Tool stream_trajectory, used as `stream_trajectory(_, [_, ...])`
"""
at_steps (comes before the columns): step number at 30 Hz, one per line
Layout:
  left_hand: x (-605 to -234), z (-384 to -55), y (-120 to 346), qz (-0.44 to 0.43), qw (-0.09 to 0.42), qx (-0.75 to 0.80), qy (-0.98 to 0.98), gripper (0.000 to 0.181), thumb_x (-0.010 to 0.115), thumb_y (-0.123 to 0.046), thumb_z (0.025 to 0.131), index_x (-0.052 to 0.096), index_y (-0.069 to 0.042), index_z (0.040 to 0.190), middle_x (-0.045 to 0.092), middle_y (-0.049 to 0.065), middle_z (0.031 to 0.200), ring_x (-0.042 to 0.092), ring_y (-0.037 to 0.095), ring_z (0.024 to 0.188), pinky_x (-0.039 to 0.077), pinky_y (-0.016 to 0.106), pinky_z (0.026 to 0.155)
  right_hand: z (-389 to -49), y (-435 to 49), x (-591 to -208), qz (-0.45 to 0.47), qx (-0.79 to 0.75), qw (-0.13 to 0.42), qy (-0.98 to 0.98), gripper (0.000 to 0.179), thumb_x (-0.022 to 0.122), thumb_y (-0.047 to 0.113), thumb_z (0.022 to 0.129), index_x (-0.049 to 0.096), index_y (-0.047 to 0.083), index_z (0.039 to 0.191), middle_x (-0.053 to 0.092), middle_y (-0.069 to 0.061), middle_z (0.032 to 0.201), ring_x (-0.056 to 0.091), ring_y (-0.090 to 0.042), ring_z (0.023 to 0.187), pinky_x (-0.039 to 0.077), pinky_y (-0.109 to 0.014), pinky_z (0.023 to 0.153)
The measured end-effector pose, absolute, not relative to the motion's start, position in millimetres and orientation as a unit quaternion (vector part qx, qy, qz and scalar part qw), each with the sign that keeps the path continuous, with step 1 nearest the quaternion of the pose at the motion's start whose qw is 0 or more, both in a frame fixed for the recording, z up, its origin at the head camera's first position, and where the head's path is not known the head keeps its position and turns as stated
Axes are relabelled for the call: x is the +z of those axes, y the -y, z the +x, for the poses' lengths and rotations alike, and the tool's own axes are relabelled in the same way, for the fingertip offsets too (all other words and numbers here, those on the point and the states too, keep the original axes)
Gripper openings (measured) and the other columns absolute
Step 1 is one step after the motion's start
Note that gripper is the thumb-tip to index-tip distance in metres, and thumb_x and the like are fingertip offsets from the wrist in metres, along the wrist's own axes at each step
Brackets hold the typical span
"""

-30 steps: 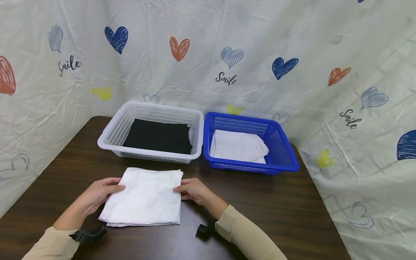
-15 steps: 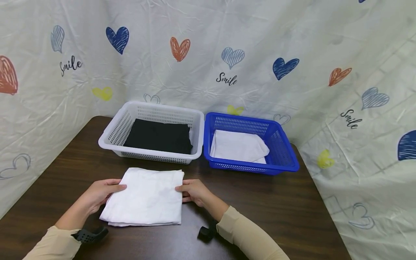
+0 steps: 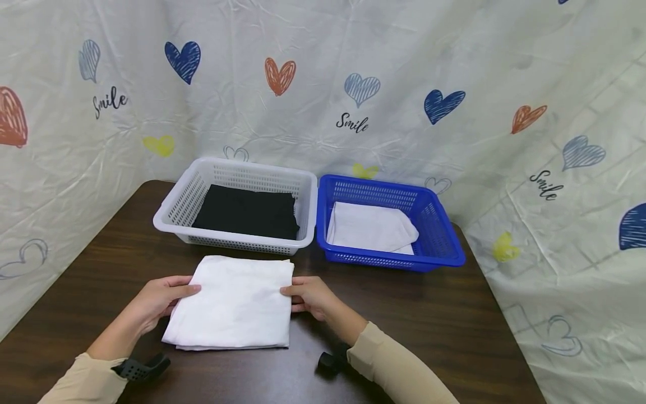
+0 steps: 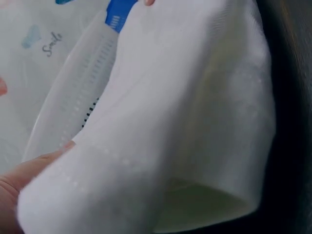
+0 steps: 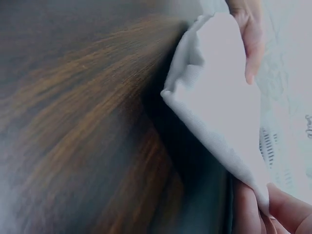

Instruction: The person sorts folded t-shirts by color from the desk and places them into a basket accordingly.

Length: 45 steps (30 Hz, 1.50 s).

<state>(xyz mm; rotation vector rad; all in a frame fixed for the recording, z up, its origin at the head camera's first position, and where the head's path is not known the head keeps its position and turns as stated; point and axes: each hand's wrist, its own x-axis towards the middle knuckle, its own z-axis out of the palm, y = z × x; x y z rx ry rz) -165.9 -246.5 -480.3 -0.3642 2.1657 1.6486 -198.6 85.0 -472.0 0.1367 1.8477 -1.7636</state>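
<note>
A folded white cloth [image 3: 232,306] is stretched between my two hands in front of the baskets. My left hand [image 3: 158,300] pinches its left edge, thumb on top and fingers underneath. At the opposite edge my right hand [image 3: 314,297] pinches the layers the same way. The right wrist view shows the cloth [image 5: 214,83] above a dark shadow, its edge between the thumb and fingers of the right hand [image 5: 278,209]. In the left wrist view the folded layers of the cloth [image 4: 141,107] part at the near side. Fingers under the cloth are partly hidden.
Beyond the cloth stands a white basket [image 3: 232,242] with folded black fabric [image 3: 247,212] inside. Touching its right side is a blue basket [image 3: 439,224] holding folded white fabric [image 3: 370,227]. Both are on the brown wooden table [image 3: 429,331], before a heart-printed sheet [image 3: 313,33].
Both hands have shifted the white cloth slightly to the right and a little toward the baskets, keeping hold of its two edges. The baskets have stayed put.
</note>
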Motion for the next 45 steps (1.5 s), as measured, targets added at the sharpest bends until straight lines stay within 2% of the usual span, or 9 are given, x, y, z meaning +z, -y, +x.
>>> stream_trajectory(3, [-476,-165,243,-0.124,0.193,0.589,-0.775,0.074,0.074,-0.040,0.088,0.050,0.006,0.140,0.073,0.004,0.111,0.069,0.012,0.088,0.061,0.029,0.078,-196,-90,-465,0.049,-0.659,0.286,-0.694,0.035,0.067,0.005,0.092,0.064,-0.006,0.125,0.075,-0.016,0.106,0.072,-0.017,0.084,0.062,-0.042,0.079])
stream_trajectory(13, [-458,-162,236,-0.123,0.190,0.604,-0.764,0.069,0.075,-0.037,0.088,0.054,0.006,0.137,0.075,-0.005,0.095,0.070,0.012,0.080,0.061,0.027,0.072,-188,-100,-448,0.051,-0.663,0.278,-0.693,0.034,0.067,0.006,0.093,0.066,-0.006,0.124,0.076,-0.016,0.104,0.073,-0.016,0.080,0.062,-0.038,0.074])
stream_trajectory(22, [-439,-161,233,-0.113,0.181,0.606,-0.766,0.065,0.075,-0.036,0.088,0.056,0.005,0.136,0.075,-0.005,0.095,0.070,0.012,0.080,0.061,0.027,0.072,-185,-106,-431,0.035,-0.668,0.271,-0.692,0.035,0.068,0.007,0.092,0.065,-0.007,0.125,0.075,-0.018,0.106,0.074,-0.016,0.083,0.062,-0.035,0.075])
stream_trajectory(28, [-427,-161,228,-0.112,0.180,0.611,-0.762,0.071,0.075,-0.038,0.088,0.051,0.004,0.141,0.074,-0.006,0.099,0.071,0.011,0.082,0.061,0.026,0.074,-187,-114,-418,0.046,-0.656,0.275,-0.701,0.035,0.070,0.013,0.092,0.068,-0.001,0.124,0.076,-0.015,0.108,0.076,-0.021,0.089,0.062,-0.030,0.072])
stream_trajectory(35, [-410,-164,221,-0.094,0.167,0.617,-0.763,0.073,0.074,-0.040,0.089,0.049,0.004,0.143,0.074,-0.007,0.100,0.071,0.010,0.084,0.061,0.027,0.076,-196,-123,-399,0.047,-0.654,0.279,-0.701,0.036,0.068,0.014,0.094,0.066,0.000,0.128,0.074,-0.016,0.114,0.075,-0.025,0.096,0.062,-0.034,0.077])
stream_trajectory(45, [-397,-179,212,-0.064,0.162,0.637,-0.751,0.071,0.074,-0.034,0.090,0.048,0.006,0.143,0.073,-0.011,0.092,0.070,0.009,0.078,0.062,0.027,0.073,-206,-135,-385,0.059,-0.667,0.279,-0.688,0.037,0.066,0.012,0.095,0.064,0.003,0.132,0.075,-0.012,0.114,0.075,-0.020,0.093,0.061,-0.034,0.080])
